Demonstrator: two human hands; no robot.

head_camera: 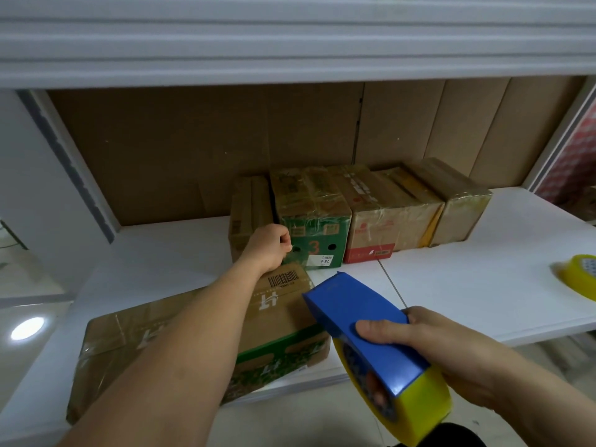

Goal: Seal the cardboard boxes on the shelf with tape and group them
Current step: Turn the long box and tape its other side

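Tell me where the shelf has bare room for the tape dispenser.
Bare shelf lies between the row of taped boxes and the spare yellow tape roll. Also left of the row, near the back corner. The front left is crowded by the large box.

1. There is one view only, from a wide-angle camera worn on the person's head.
2. It looks forward and down into a white shelf (451, 253) bay, towards the cardboard back panel (193, 150).
3. It sits close: both forearms reach in from the bottom edge and fill the foreground.
4. The upper shelf board (290, 43) spans the top, and straight edges bow near the borders.
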